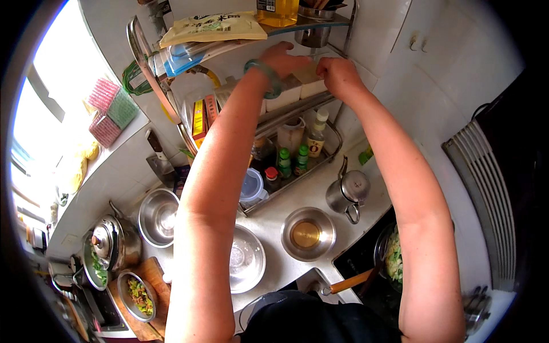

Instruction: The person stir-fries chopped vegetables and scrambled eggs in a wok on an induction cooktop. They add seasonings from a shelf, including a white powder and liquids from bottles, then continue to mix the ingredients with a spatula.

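Observation:
Both my arms reach up to the middle shelf of a metal rack. My left hand, with a green bangle at the wrist, is open above the pale boxes, its fingers stretched to the right. My right hand is closed at the right end of the row, its fingertips pinched by the rightmost pale box. What they grip, if anything, is too small to make out. Another pale box stands to the left of it, partly below my left hand.
Bottles, including a clear one, fill the lower shelf; a pale packet lies on top. Below are a steel bowl of yellowish liquid, a steel pot and a pan of chopped greens. A cleaver hangs left.

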### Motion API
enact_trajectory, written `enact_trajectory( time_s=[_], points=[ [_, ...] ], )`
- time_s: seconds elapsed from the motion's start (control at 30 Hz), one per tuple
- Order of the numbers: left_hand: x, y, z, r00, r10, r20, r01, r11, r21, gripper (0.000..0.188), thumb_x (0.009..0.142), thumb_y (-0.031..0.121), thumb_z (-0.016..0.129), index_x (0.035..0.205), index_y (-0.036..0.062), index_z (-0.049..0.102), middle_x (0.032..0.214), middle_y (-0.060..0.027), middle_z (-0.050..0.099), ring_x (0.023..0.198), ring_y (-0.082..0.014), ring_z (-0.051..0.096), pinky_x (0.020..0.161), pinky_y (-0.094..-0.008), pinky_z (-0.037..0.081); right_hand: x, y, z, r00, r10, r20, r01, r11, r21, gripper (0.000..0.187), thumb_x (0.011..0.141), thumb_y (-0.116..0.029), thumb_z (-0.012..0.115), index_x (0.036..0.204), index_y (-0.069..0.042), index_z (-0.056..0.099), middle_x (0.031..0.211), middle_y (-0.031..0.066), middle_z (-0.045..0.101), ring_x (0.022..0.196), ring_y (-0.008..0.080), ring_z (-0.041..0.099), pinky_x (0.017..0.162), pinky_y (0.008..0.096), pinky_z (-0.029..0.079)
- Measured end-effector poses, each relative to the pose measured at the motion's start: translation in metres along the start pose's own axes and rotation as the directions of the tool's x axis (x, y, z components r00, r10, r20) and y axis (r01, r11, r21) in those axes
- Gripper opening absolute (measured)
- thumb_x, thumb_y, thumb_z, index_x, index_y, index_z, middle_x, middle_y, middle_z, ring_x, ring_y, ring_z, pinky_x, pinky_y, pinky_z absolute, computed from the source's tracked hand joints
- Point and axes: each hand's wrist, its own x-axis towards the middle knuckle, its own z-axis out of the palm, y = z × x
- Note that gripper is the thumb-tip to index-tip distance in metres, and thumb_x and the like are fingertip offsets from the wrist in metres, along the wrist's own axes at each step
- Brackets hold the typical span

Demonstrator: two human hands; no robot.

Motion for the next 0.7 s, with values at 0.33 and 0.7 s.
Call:
enact_trajectory(
  time_s=[0.33, 0.7],
  points=[
    [0.003, 0.001, -0.003, 1.0, 0.024, 0.003, -0.024, 0.993, 0.119, 0.097, 0.07, 0.063, 0.069, 0.138, -0.0002, 0.04, 0.139, -0.0212, 0.043, 0.125, -0.032, 0.045, 0.102, -0.0379, 0.039, -0.006, 0.005, -0.011, 0.887, 0.359, 0.291, -0.458, 0.592, 0.664, 0.01, 0.083, -0.003, 0.061, 0.09, 0.0, 0.067, 0.082, 0.0069, 0.065, 0.071, 0.0123, 0.058, 0.062, 0.0268, 0.046],
    [0.004, 0.005, -0.004, 0.999, -0.019, 0.05, 0.015, 0.997, 0.074, 0.095, 0.072, 0.057, 0.071, 0.139, -0.0009, 0.037, 0.143, -0.0204, 0.038, 0.129, -0.0318, 0.04, 0.103, -0.0381, 0.037, -0.029, 0.027, -0.004, 0.832, 0.485, 0.269, -0.407, 0.204, 0.89, 0.013, 0.086, -0.004, 0.06, 0.097, 0.002, 0.063, 0.081, 0.0075, 0.063, 0.07, 0.0119, 0.056, 0.06, 0.0232, 0.045]
  ],
)
